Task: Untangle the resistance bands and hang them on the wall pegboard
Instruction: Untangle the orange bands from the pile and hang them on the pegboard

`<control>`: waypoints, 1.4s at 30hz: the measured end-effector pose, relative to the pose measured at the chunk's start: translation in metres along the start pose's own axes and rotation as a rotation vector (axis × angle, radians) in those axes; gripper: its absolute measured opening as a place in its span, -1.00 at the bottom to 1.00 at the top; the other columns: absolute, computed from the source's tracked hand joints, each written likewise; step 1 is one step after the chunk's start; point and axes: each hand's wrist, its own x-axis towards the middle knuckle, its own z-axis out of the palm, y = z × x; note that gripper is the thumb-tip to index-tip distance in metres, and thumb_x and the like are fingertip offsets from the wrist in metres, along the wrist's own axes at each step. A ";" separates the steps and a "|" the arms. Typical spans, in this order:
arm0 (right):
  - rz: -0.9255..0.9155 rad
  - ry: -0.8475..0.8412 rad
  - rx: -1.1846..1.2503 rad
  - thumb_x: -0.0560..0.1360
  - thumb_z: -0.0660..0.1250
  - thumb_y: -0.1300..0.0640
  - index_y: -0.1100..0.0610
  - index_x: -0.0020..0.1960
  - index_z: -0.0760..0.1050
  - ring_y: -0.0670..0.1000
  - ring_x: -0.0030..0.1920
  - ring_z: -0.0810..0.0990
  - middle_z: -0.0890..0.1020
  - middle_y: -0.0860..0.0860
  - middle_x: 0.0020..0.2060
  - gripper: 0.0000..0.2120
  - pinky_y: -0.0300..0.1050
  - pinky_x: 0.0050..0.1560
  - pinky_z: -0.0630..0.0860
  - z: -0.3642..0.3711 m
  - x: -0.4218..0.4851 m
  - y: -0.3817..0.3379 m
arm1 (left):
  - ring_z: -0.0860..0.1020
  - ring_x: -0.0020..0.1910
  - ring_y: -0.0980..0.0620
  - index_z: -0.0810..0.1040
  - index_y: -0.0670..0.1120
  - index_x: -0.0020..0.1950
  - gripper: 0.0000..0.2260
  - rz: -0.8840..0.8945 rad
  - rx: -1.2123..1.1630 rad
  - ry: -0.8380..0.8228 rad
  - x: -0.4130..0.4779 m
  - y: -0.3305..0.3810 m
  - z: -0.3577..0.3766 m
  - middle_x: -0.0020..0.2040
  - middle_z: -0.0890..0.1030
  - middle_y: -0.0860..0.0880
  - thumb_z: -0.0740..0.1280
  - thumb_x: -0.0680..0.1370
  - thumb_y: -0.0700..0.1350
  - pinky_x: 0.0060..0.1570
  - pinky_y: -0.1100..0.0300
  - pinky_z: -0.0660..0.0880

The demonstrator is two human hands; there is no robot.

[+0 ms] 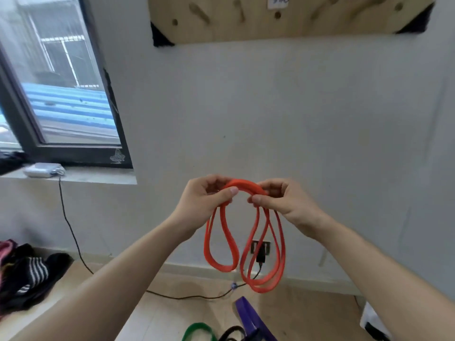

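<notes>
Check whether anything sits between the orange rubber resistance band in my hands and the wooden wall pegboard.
Nothing visible does. The left hand and right hand pinch the orange rubber resistance band at its top, and only bare white wall separates it from the wooden pegboard above.

Left hand (205,195) and right hand (285,200) pinch the looped orange band (243,185).

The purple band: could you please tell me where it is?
Head view, bottom centre: the purple band lies on the floor, right of the black band, below the hanging orange band.
</notes>
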 end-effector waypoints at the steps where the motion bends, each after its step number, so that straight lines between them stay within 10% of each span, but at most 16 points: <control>1: -0.025 0.034 0.023 0.44 0.50 0.25 0.12 0.05 0.63 0.07 -0.04 0.74 0.76 0.09 -0.11 -0.80 -0.16 0.06 0.59 -0.002 0.007 -0.014 | 0.64 -0.20 0.09 0.69 -0.14 0.08 -0.88 0.021 -0.008 0.014 0.009 0.013 -0.003 -0.16 0.70 -0.05 0.45 0.55 -0.22 -0.05 0.23 0.63; 20: -0.574 0.314 -0.399 0.53 0.43 0.20 0.07 0.15 0.57 -0.05 -0.07 0.65 0.67 0.02 -0.10 -0.79 -0.19 -0.01 0.57 -0.070 0.158 -0.251 | 0.68 -0.09 0.00 0.62 0.03 0.04 -0.91 0.409 -0.089 0.465 0.185 0.201 -0.035 -0.08 0.70 -0.04 0.46 0.57 -0.11 0.04 0.07 0.66; 30: -0.656 0.403 -0.610 0.51 0.45 0.13 0.14 0.15 0.58 -0.14 -0.14 0.59 0.64 -0.02 -0.09 -0.77 -0.12 0.00 0.62 -0.077 0.205 -0.242 | 0.63 -0.05 0.11 0.60 0.02 0.13 -0.86 0.322 0.061 0.657 0.222 0.189 -0.020 -0.07 0.64 0.11 0.41 0.59 -0.02 -0.04 0.20 0.60; 34: -0.912 0.593 -0.825 0.54 0.33 -0.06 0.15 0.18 0.57 -0.06 -0.07 0.58 0.65 0.03 0.02 -0.65 -0.24 -0.04 0.50 -0.073 0.207 -0.215 | 0.57 -0.03 0.15 0.57 -0.01 0.21 -0.81 0.566 0.214 0.736 0.224 0.171 -0.017 0.02 0.60 0.11 0.41 0.60 -0.09 -0.03 0.35 0.48; 42: -1.118 0.584 -1.108 0.51 0.45 0.20 0.18 0.18 0.64 0.12 0.08 0.62 0.65 0.11 0.13 -0.75 0.02 0.05 0.60 -0.087 0.219 -0.189 | 0.55 -0.12 0.07 0.71 -0.05 0.02 -0.92 0.715 0.326 0.780 0.236 0.152 -0.020 -0.05 0.58 0.04 0.47 0.55 -0.17 -0.11 0.26 0.53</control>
